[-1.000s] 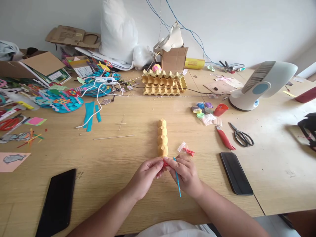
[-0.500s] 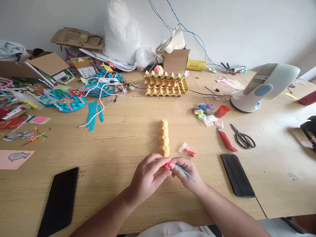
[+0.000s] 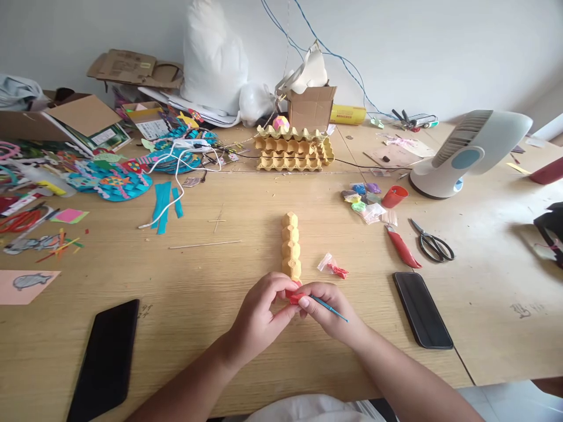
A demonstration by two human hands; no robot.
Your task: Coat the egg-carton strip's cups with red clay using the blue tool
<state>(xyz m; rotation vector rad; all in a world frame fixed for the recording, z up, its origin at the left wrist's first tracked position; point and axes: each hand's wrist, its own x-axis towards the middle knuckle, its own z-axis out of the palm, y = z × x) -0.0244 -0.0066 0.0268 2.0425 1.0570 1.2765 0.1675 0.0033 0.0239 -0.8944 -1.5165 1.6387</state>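
Hands are meeting low over the counter (image 3: pixel 197 293), both pinching one small red piece (image 3: pixel 295 298) between their fingertips. The left hand (image 3: pixel 259 316) is curling closed around it. The right hand (image 3: pixel 328 308) is also gripping a thin blue stick (image 3: pixel 332 309), which is slanting outward. Just beyond the hands a yellow egg-carton strip (image 3: pixel 291 246) is lying lengthwise. A small bag of red bits (image 3: pixel 333 266) is sitting beyond the right hand, with a black phone (image 3: pixel 422 309) farther out on that side.

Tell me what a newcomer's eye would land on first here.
Front and centre, the left hand pinches a small red piece while the right hand holds a thin blue stick. Just beyond them lies a yellow egg-carton strip; a white fan sits far right.
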